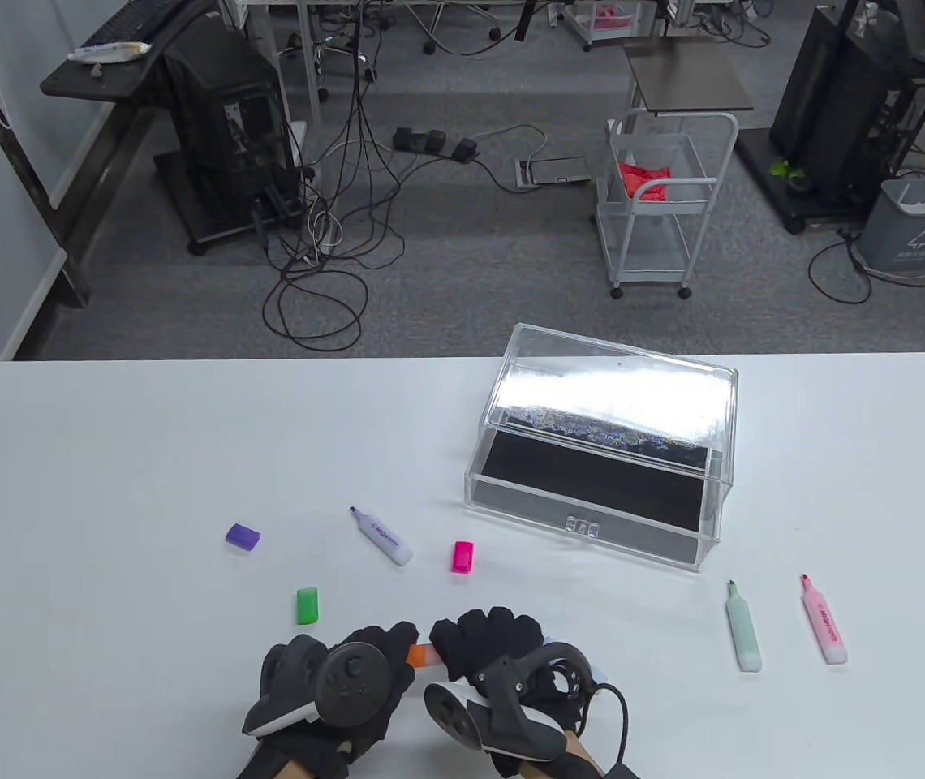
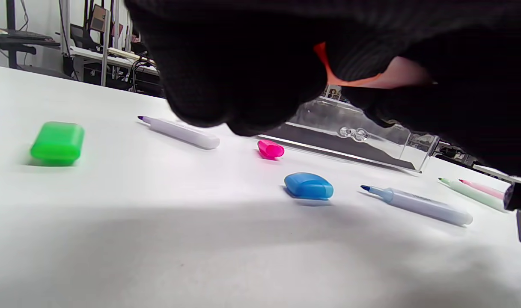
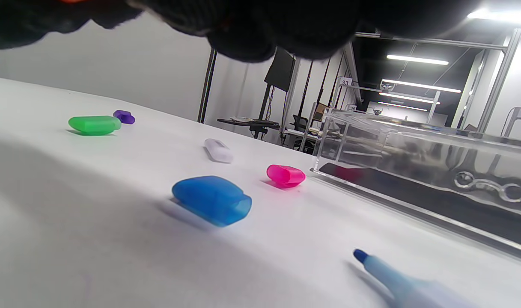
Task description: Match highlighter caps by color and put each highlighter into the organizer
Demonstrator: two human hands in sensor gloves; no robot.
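Presently, item one: left hand (image 1: 333,677) and right hand (image 1: 503,657), gloved in black, meet at the near edge of the white bench (image 1: 105,454). Between them shows an orange cap (image 1: 416,654) joined to a pale orange highlighter (image 1: 431,652); the left fingers (image 1: 393,641) curl round the cap end, the right fingers (image 1: 479,629) curl round the barrel.

Item two: clear organizer (image 1: 600,479), lid raised, dark lining inside, at the far right of the bench, well apart from the hands.

Item three: loose caps on the bench.
- purple cap (image 1: 243,535), far left
- green cap (image 1: 307,605), near the left hand
- pink cap (image 1: 462,557), just in front of the organizer
- blue cap (image 2: 308,186), seen only in the wrist views, under the hands

Item four: uncapped highlighters lying flat.
- purple highlighter (image 1: 381,536), between the purple cap and the pink cap
- green highlighter (image 1: 744,626) and pink highlighter (image 1: 824,620), side by side but apart, right of the hands
- blue highlighter (image 2: 416,205), just beside the blue cap, wrist views only
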